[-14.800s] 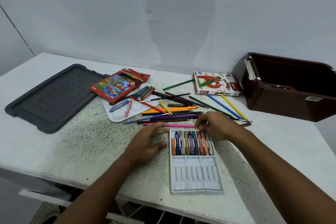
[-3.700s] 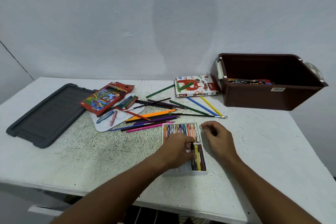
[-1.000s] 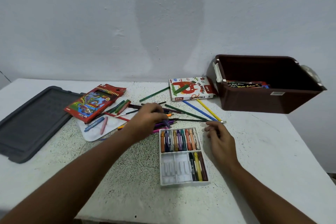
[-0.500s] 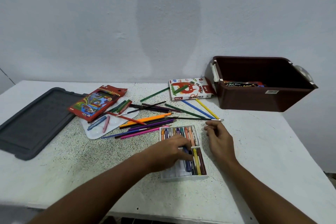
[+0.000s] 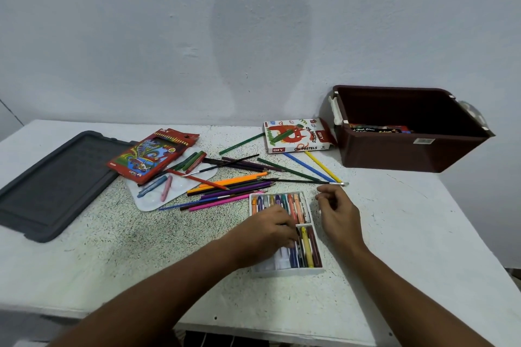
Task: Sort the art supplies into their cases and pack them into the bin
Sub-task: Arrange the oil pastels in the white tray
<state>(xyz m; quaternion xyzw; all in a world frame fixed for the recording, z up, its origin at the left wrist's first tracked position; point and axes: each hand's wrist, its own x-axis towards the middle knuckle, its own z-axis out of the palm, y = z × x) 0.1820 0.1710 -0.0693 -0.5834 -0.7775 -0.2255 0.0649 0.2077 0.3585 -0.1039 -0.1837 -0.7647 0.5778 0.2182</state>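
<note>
Box (image 5: 297, 135) (white) reading DIY, OIL PASTELS

Scattered pencils (image 5: 234, 186) between pastel tray (image 5: 284, 269) and brown bin (image 5: 394, 155).

Both forearms reach in from the bottom. Left hand (image 5: 270, 231) is palm down with its fingers (image 5: 290, 229) curled under, grip hidden. Right hand (image 5: 339, 213) sits just beside it, fingers loosely bent, holding nothing.
</note>
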